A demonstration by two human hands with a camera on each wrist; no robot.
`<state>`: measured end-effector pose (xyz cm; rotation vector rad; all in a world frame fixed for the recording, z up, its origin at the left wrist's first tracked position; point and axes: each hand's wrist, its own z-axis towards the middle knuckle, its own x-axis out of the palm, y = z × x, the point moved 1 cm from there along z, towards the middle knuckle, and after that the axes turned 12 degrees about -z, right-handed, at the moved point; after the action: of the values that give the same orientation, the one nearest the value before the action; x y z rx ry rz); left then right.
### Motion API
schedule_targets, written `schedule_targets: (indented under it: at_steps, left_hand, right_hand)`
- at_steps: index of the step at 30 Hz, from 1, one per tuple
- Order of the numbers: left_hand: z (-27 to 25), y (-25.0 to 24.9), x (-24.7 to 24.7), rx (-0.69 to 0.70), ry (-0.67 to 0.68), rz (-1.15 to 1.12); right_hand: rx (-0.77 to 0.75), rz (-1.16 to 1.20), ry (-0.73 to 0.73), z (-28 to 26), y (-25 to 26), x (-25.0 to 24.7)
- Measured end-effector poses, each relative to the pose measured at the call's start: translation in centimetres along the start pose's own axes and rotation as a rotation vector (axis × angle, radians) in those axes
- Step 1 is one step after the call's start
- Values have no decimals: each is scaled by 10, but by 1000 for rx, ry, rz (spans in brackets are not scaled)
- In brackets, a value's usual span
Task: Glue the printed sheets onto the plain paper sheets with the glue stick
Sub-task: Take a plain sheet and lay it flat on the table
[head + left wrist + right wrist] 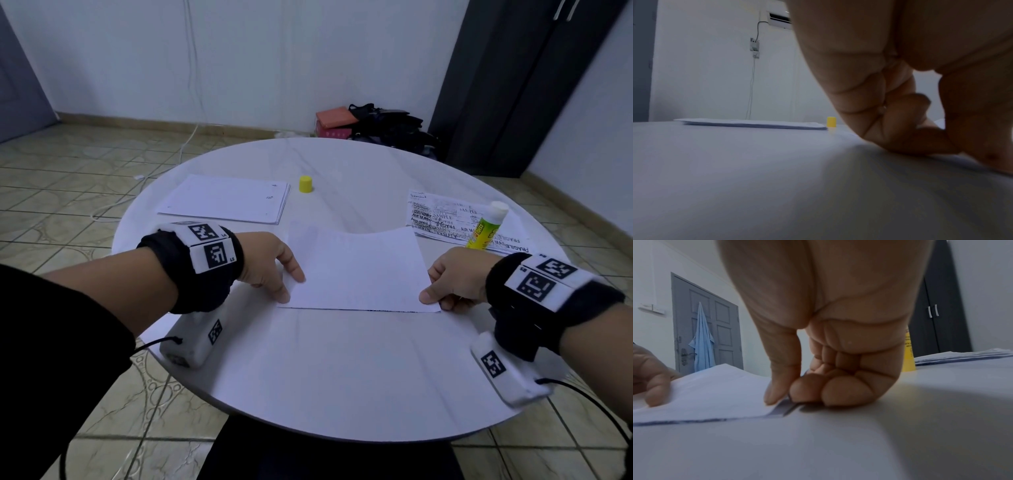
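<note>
Two hands at the near middle of a round white worktop, each holding one lower corner of a white sheet. Left hand: thumb and forefinger lie on the sheet's near-left corner; in the left wrist view the fingers are curled down to the surface, grip closed on the sheet. Right hand: thumb on top and curled fingers beneath the near-right corner, pinching it; the right wrist view shows the thumb pressed against the fingertips with the paper edge between them. Sheet: blank side up, far edge bowed upward, near edge lying on a second sheet below, where a thin dark printed line shows along the front.

Stack of plain paper sheets: flat, toward the far-left edge of the worktop.
Yellow cap: upright, just beside the stack's right end, apart from it.
Pile of printed sheets: toward the right edge, black lettering visible.
Glue stick: uncapped, white tip showing, yellow-green body, standing tilted on the printed pile.
</note>
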<state>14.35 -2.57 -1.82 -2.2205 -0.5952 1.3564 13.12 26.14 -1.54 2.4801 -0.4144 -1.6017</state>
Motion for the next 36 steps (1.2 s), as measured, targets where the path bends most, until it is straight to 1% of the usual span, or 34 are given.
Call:
schedule_targets:
  at_steps: [10,16,18,20,22,25,29,36]
  left_hand:
    - [-4,-2,1,-6,-5,-12]
    - [-3,-4,2,7,-18,42]
    - [-3,-7,3,19,-23,87]
    - [-3,-9,4,20,-25,127]
    - [-2,-11,4,8,-15,136]
    - [0,-11,3,-10,3,125]
    - [1,-10,3,-12,2,142]
    - [5,-7,3,-12,14,148]
  right_hand:
    - [-7,-6,5,0,-1,-1]
    - [4,-59,9,-3,4,-1]
    - [-1,-130,24,-7,10,-3]
    - [-16,-274,27,-12,16,-7]
    - [-26,-324,40,-15,19,-9]
    - [-18,-324,75,-13,18,-10]
    - [-13,-218,85,-9,12,-10]
    - [-13,-203,96,-8,10,-8]
